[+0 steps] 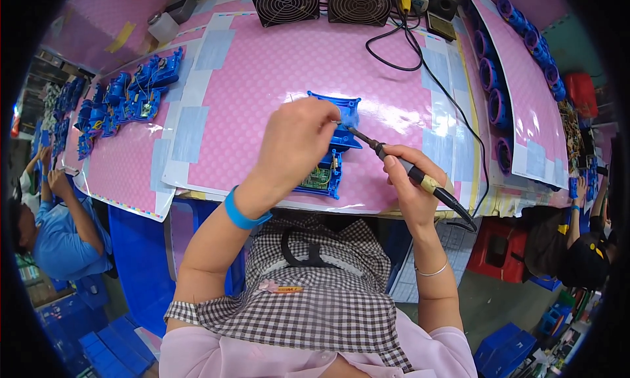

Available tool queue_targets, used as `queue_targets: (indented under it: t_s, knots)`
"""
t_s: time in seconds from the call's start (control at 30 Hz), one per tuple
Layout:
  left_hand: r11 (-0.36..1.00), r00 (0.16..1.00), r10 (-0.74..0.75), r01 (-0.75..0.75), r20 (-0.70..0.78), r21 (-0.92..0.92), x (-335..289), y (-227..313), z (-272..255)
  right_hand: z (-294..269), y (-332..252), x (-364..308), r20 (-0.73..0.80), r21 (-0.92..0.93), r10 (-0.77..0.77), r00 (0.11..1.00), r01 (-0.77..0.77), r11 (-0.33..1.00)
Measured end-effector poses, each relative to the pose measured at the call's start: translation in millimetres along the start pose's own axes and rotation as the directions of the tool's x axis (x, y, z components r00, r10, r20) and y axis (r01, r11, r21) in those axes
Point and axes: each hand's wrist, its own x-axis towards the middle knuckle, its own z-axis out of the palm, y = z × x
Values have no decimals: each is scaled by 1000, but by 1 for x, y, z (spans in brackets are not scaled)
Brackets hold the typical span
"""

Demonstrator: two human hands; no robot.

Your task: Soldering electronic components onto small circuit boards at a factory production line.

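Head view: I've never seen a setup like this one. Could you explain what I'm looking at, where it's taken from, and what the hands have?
There is no machine here: a person works with two bare hands. The single picture comes from a wide fisheye camera on the person's head, looking down, so straight edges bend near the rim.

The right hand holds a soldering iron like a pen. The left hand has its fingertips together near the iron's tip; whatever they pinch is too small to tell.

Below them, blue plastic housing parts and a green circuit board lie on a pink sheet. More blue assemblies sit to the left, and two fans stand at the back.
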Motion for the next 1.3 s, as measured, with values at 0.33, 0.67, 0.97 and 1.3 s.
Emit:
queue_targets:
  t_s: [0.33,0.67,0.97,1.3]
  knots:
    - [900,913,-396,364,-100,-240,-25,-32,-16,-3,-1,1,-36,72,30,999,-27,997]
    - [789,863,-473,326,-176,-521,-27,-19,-5,-5,2,-3,-51,31,2,999,0,1000]
    - [846,944,-330,284,-25,-451,-11,-2,-4,0,2,0,-21,5,-34,999,34,999]
    - [988,985,-117,128,124,-85,-3,-3,2,-4,0,-1,-46,56,12,999,-9,998]
